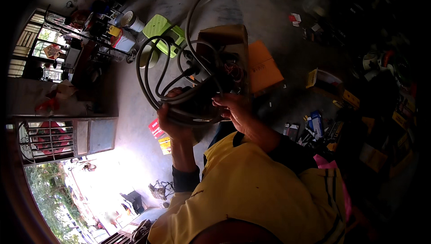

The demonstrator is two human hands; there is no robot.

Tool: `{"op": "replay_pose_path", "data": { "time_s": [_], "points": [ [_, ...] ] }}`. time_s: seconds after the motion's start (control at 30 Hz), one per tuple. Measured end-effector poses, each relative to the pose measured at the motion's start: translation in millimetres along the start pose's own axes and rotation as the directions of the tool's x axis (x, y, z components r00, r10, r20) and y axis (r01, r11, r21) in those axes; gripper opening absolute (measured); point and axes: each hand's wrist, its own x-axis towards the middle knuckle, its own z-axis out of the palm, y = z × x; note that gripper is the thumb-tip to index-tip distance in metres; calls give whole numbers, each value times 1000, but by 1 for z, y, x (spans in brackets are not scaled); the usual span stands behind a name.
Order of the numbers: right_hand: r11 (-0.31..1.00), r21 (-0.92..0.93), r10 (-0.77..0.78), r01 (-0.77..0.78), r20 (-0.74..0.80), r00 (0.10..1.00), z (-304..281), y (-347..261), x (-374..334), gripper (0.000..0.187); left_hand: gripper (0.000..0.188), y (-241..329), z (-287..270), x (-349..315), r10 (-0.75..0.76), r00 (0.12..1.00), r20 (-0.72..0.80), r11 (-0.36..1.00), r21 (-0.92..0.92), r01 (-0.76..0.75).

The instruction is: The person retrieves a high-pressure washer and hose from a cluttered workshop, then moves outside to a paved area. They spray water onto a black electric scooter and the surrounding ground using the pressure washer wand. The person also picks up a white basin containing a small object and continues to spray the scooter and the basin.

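Observation:
A thick dark cable [188, 26] hangs in several loose loops in front of me, one loop sticking up well above the rest. My left hand [173, 120] is wrapped round the bundled lower strands. On the other side of the coil, my right hand [234, 108] has its fingers closed on a strand of the same cable. Behind the coil stands an open cardboard box [223, 32] with thin reddish wires [234, 70] and dark items inside. Shadow and the loops hide much of its contents. A dark plug-like end [192, 70] shows among the loops.
A lime-green plastic stool [157, 26] stands beyond the coil, near white buckets [125, 41]. An orange carton flap [265, 67] lies right of the box. Small boxes and tools [316, 123] litter the floor at right. Red and yellow packs [164, 145] lie by my left forearm.

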Motion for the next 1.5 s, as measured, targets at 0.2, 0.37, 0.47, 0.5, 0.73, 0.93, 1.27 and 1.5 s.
{"op": "replay_pose_path", "data": {
  "time_s": [0.2, 0.37, 0.47, 0.5, 0.73, 0.93, 1.27, 1.5],
  "points": [
    [937, -118, -325, 329, 51, 944, -2, -16, -4, 38, 47, -13, -6, -1, -108, 989, -104, 984, -154, 91],
    [924, 370, -131, 93, 79, 988, -5, -13, -3, 36, 42, -22, -18, 1, -121, 993, 0, 963, -241, 117],
    [920, 388, -11, -55, 164, 986, -27, 7, 6, 35, 38, -21, -13, -1, -97, 995, -24, 979, -184, 91],
    [904, 415, 19, -101, 195, 981, -33, 11, 8, 34, 38, -22, -10, -2, -94, 995, -43, 982, -167, 86],
    [796, 555, 7, -241, 390, 921, -37, 24, 11, 41, 39, -27, -1, 5, -115, 979, 166, 931, -327, 165],
    [725, 686, -282, -58, 373, 884, 16, 8, 18, 43, 46, -34, -35, 3, -130, 982, 135, 955, -250, 160],
    [837, 537, -5, -101, 194, 981, 26, 20, 13, 26, 37, 7, -22, -40, -236, 941, -241, 961, -200, 189],
    [950, 311, -135, 42, 287, 948, 20, -13, 1, 52, 42, 35, -7, -58, -53, 911, -408, 650, 679, 342]
  ]
}}
